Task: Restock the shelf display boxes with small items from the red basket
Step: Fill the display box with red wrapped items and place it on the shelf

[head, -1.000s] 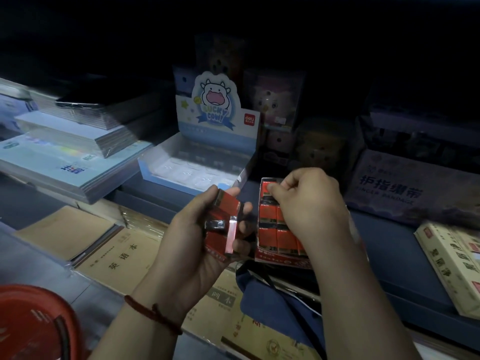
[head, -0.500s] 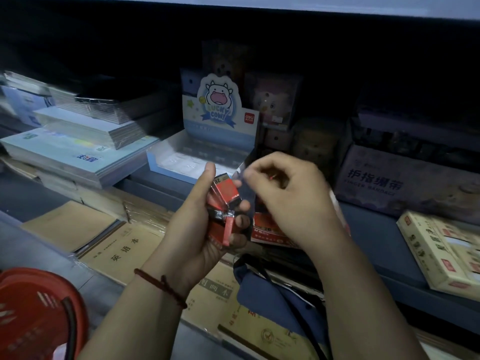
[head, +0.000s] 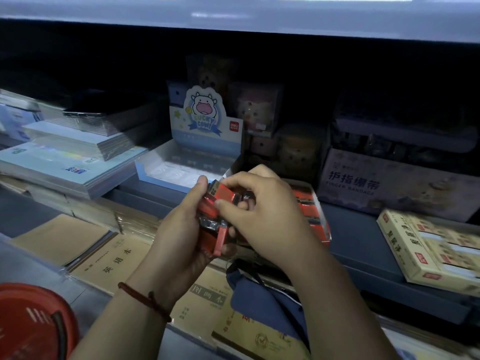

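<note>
My left hand [head: 181, 229] grips a stack of small red packets [head: 211, 216] in front of the shelf. My right hand [head: 262, 214] pinches the top red packet of that stack between thumb and fingers. Just behind my right hand lies the red display box [head: 314, 216] on the blue shelf, mostly hidden by the hand, with rows of red packets inside. The red basket [head: 31, 323] shows at the bottom left corner.
A white-and-blue cow display box [head: 187, 162] stands behind my hands. Stacked notebooks [head: 67, 162] lie at left, brown exercise books [head: 109, 255] below. A finger-bandage box [head: 389, 185] and a cream box [head: 428, 245] sit at right. A blue pouch [head: 262, 302] lies under my wrists.
My right hand has come back from the red display box to the stack in my left hand and pinched the top packet. The view has tilted upward a little.
</note>
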A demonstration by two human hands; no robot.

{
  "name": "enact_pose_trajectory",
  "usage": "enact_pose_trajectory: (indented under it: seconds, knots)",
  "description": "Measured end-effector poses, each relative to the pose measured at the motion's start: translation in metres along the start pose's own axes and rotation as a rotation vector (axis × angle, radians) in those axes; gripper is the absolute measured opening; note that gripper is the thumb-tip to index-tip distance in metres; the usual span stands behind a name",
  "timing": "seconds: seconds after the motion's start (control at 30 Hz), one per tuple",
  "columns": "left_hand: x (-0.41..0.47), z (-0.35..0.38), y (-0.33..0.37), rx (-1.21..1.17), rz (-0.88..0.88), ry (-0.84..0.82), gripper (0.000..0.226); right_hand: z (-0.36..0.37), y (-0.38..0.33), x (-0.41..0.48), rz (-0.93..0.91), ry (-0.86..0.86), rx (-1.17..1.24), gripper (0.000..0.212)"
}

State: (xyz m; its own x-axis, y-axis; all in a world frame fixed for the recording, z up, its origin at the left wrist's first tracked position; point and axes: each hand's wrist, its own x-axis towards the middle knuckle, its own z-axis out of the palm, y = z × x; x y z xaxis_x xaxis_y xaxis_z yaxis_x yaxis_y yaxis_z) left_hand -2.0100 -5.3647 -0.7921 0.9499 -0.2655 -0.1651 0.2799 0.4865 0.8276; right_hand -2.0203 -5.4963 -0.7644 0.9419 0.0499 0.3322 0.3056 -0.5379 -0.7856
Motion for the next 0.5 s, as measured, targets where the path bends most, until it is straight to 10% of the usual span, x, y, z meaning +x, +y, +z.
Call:
enact_pose_trajectory:
  seconds: [0.5]
  knots:
    - [0.004,-0.005,0.000,-0.257,-0.049,0.052,0.034,-0.032,0.013,0.005,0.306,0.094,0.762,0.028]
